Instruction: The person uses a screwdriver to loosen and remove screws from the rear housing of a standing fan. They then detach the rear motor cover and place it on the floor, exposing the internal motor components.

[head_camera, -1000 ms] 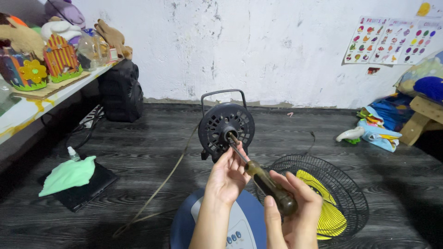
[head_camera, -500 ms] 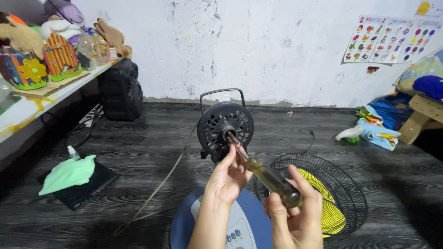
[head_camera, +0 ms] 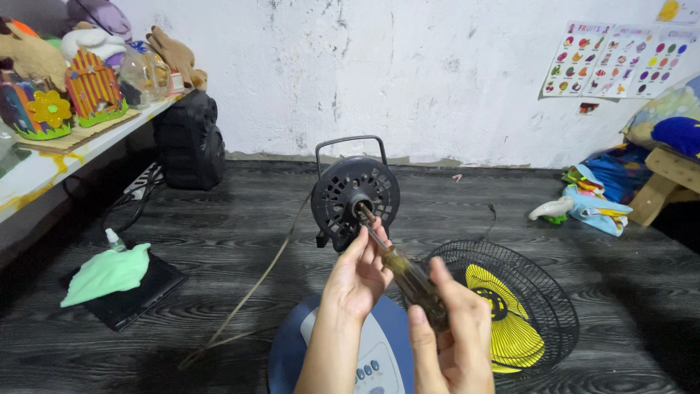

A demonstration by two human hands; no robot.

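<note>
Screwdriver (head_camera: 401, 270) handle in right hand (head_camera: 456, 332), shaft between left hand (head_camera: 357, 277) fingertips.

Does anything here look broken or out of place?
Yes. The fan is in pieces: its motor housing stands bare, while the wire grille with the yellow blade lies flat on the floor. The wall is scuffed.

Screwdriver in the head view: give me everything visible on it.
The screwdriver with a translucent dark amber handle and thin metal shaft runs diagonally from lower right up to the hub of the black round fan motor housing, where its tip sits. The right hand grips the handle; the left hand's fingers steady the shaft. Tip shape cannot be told.
</note>
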